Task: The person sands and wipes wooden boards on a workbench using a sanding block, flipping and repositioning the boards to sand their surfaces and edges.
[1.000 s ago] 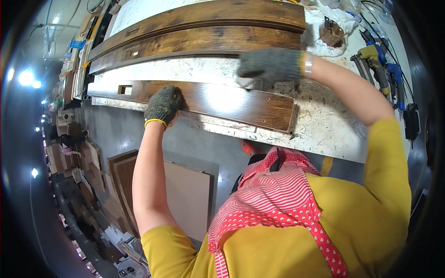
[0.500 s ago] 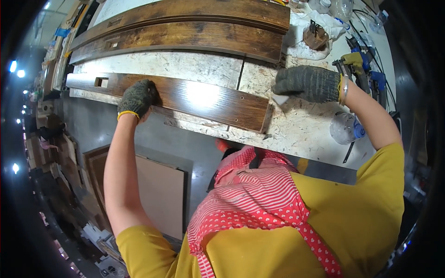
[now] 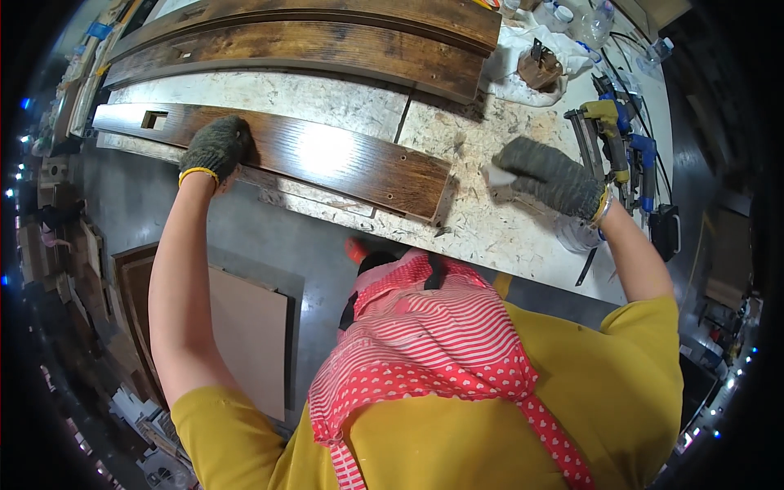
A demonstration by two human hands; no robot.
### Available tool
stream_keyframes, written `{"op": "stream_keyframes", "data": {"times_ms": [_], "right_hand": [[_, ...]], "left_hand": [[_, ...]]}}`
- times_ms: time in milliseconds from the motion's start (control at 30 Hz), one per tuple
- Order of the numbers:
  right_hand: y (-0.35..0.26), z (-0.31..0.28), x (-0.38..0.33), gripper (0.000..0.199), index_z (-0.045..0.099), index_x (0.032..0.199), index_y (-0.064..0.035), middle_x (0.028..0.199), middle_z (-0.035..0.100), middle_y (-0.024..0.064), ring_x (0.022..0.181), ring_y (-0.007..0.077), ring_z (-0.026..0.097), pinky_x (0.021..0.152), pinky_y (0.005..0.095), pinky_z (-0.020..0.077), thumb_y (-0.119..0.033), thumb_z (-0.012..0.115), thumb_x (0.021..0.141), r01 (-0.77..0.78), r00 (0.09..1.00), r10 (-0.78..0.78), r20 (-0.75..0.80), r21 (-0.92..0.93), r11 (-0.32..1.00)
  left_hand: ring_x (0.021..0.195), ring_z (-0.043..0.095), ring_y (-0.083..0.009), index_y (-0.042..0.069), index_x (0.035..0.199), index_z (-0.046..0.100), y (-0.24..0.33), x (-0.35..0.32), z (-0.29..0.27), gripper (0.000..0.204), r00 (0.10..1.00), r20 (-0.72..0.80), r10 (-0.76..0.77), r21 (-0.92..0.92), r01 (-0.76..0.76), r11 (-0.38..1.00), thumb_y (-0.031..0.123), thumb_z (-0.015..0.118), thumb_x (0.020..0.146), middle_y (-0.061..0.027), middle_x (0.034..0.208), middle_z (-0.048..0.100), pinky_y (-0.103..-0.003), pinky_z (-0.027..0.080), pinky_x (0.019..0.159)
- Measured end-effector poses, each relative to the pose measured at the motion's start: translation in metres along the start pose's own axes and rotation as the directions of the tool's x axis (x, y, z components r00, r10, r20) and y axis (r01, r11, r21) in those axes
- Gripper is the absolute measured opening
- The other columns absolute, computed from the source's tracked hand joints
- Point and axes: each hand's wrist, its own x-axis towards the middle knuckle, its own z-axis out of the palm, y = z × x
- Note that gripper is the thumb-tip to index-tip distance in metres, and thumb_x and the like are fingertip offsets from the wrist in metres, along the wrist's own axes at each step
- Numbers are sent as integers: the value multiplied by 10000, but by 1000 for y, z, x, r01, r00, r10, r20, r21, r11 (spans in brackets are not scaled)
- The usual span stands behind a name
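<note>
A dark brown stained wooden board lies along the near edge of the worktable, with a rectangular cutout near its left end and small holes near its right end. My left hand, in a dark knitted glove with a yellow cuff, is closed around the board's near edge, the thumb side hidden. Beyond the board's right end, apart from it, my gloved right hand pinches a small white pad over the table. What the pad is made of does not show clearly.
Two more stained boards lie farther back. At the back right, a cut-open brown container stands on white cloth. Nail guns lie at the right with dark hoses. A clear plastic bottle is partly hidden beneath my right wrist.
My right hand has moved right and nearer to me, away from the board's end, still with the white pad. My left hand keeps its hold. The whole view has shifted slightly.
</note>
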Motion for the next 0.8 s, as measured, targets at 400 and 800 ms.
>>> {"op": "stream_keyframes", "data": {"times_ms": [400,800], "right_hand": [[-43,58,-12,441,467,1351,-3,1142,625,75,1029,194,624,878,350,530,-194,565,966,117,623,721,-302,948,295],[-46,86,-71,416,496,1317,0,1051,601,67,960,167,606,851,323,537,-189,590,958,206,471,815,-336,941,269]], "left_hand": [[876,654,-332,114,1103,622,179,-29,43,309,565,-522,639,-260,-819,512,267,693,844,-149,1016,659,-413,529,833],[1008,623,-359,116,1054,652,199,25,52,325,655,-418,630,-62,-712,699,396,606,896,-182,1045,652,-457,511,841]]}}
